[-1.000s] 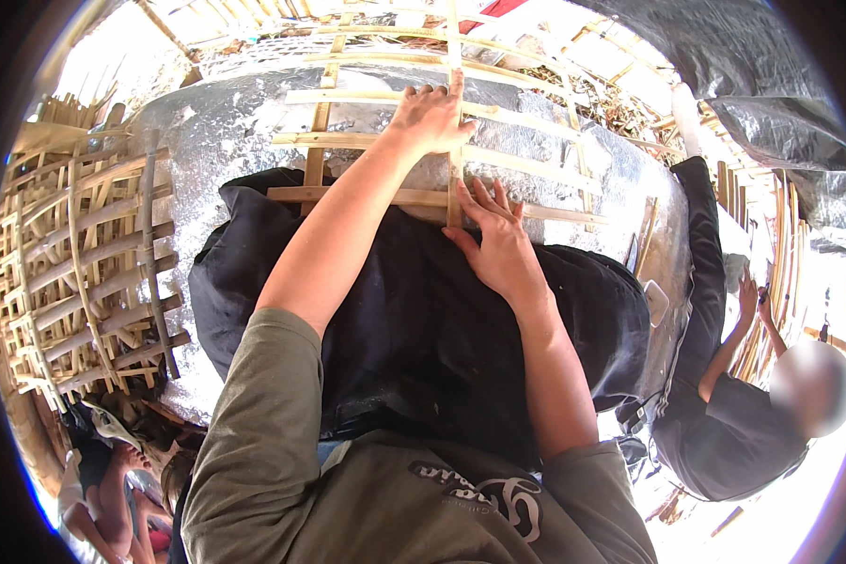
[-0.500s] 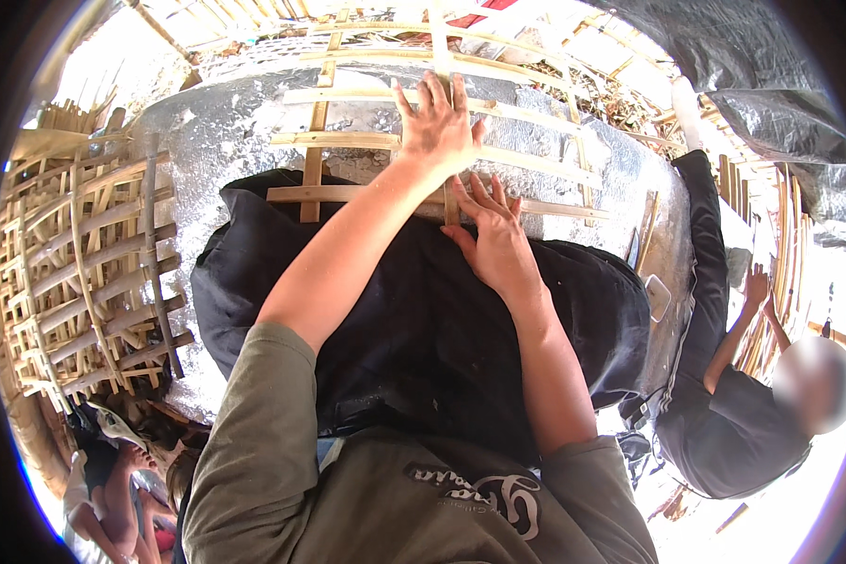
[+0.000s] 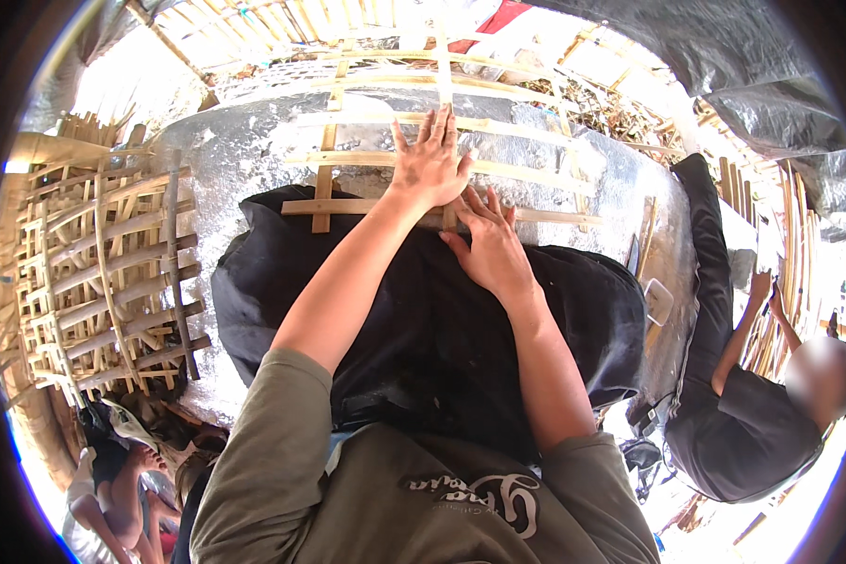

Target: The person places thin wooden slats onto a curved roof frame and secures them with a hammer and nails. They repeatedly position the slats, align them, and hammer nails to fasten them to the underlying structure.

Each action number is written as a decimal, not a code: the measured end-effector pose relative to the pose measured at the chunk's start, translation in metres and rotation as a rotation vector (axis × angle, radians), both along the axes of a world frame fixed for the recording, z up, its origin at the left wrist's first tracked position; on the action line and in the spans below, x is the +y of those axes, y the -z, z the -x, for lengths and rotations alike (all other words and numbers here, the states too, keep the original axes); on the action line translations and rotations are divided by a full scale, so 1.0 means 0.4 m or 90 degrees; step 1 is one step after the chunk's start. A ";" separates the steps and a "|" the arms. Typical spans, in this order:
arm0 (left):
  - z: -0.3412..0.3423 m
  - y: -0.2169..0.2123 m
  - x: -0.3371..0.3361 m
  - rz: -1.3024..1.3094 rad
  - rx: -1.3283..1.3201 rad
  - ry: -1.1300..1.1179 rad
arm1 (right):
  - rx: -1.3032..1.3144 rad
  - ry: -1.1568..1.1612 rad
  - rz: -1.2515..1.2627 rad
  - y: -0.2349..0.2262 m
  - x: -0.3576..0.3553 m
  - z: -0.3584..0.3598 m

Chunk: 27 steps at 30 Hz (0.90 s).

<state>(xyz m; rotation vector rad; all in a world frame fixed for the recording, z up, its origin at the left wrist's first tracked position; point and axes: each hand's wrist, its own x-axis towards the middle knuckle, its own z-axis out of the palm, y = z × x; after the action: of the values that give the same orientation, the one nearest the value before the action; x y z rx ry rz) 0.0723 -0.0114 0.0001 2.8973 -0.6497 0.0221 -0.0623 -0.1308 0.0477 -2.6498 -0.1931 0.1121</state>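
Left hand and right hand spread flat on a wooden lattice.
Thin, pale strips cross squarely; rumpled black cloth bunches nearer.

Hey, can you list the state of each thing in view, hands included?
Slatted frame, strips crossed, gaps between them.
Left hand, open, fingers extended over the frame.
Right hand, open, fingers spread at its near edge.
Lattice panels, piled at left.
Silvery surface, scuffed.

Bright daylight; lattice washed out at top; lower right overexposed; edges bowed.
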 end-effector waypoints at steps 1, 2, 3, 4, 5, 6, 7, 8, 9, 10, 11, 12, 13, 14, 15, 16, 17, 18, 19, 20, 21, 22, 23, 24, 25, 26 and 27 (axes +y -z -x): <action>0.001 -0.003 -0.003 0.001 0.006 0.007 | -0.014 0.002 -0.007 0.004 -0.001 0.000; 0.000 -0.005 -0.004 0.002 0.011 0.014 | -0.028 0.005 -0.013 0.010 -0.003 0.001; -0.002 0.003 0.000 0.017 0.005 0.019 | -0.041 0.003 -0.020 0.014 -0.002 0.002; -0.005 0.012 0.003 0.032 -0.001 0.024 | -0.042 0.004 -0.018 0.015 -0.001 0.002; -0.009 0.020 0.008 0.047 -0.007 0.029 | -0.042 0.004 -0.015 0.015 0.000 0.002; -0.009 0.020 0.007 0.039 -0.015 0.032 | -0.043 0.007 -0.011 0.016 -0.001 0.002; -0.007 0.020 0.008 0.030 -0.023 0.035 | -0.046 0.007 -0.017 0.018 0.001 0.002; -0.007 0.020 0.009 0.021 -0.031 0.037 | -0.050 0.007 -0.023 0.019 0.004 0.002; -0.003 0.016 0.008 0.027 -0.028 0.037 | -0.051 0.008 -0.027 0.022 0.003 0.005; -0.001 0.012 0.008 0.032 -0.024 0.036 | -0.052 0.007 -0.025 0.023 0.001 0.005; -0.001 0.007 0.007 0.038 -0.021 0.035 | -0.054 0.006 -0.023 0.025 -0.001 0.004; -0.001 0.003 0.007 0.043 -0.013 0.035 | -0.055 0.004 -0.023 0.025 0.000 0.003; -0.001 -0.001 0.006 0.049 -0.006 0.035 | -0.054 0.006 -0.024 0.025 0.000 0.004; 0.000 -0.005 0.003 0.054 0.001 0.035 | -0.052 0.008 -0.025 0.022 -0.001 0.005; -0.004 -0.005 0.005 0.056 0.008 0.042 | -0.052 0.009 -0.029 0.019 0.002 0.004; -0.010 -0.006 0.006 0.057 0.016 0.049 | -0.047 0.012 -0.027 0.012 0.006 0.003; -0.013 -0.005 0.008 0.059 0.024 0.056 | -0.042 0.015 -0.025 0.003 0.009 0.003; -0.014 -0.002 0.008 0.052 0.024 0.058 | -0.037 0.019 -0.021 -0.006 0.009 0.001; -0.015 0.001 0.009 0.057 0.031 0.049 | -0.026 0.019 -0.024 -0.010 0.008 -0.001; -0.015 0.004 0.011 0.061 0.037 0.041 | -0.015 0.019 -0.028 -0.014 0.008 -0.003; -0.014 0.005 0.010 0.068 0.044 0.033 | -0.004 0.020 -0.030 -0.018 0.004 -0.004; -0.014 0.005 0.007 0.066 0.049 0.027 | -0.017 0.012 -0.034 -0.016 -0.002 -0.006; -0.013 0.005 0.003 0.064 0.054 0.021 | -0.030 0.004 -0.038 -0.009 -0.009 -0.008; -0.015 0.005 0.001 0.061 0.058 0.014 | -0.045 -0.005 -0.042 -0.002 -0.013 -0.010; -0.012 0.009 0.001 0.077 0.039 0.013 | -0.042 -0.006 -0.036 0.005 -0.014 -0.009; -0.005 0.016 0.003 0.092 0.020 0.012 | -0.040 -0.008 -0.029 0.014 -0.014 -0.007; 0.004 0.020 0.003 0.107 0.005 0.012 | -0.034 -0.008 -0.022 0.017 -0.014 -0.001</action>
<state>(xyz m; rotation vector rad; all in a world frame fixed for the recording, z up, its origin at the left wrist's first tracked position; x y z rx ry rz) 0.0706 -0.0101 -0.0080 2.7284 -0.6406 0.0611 -0.0621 -0.1366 0.0408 -2.6191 -0.2266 0.0415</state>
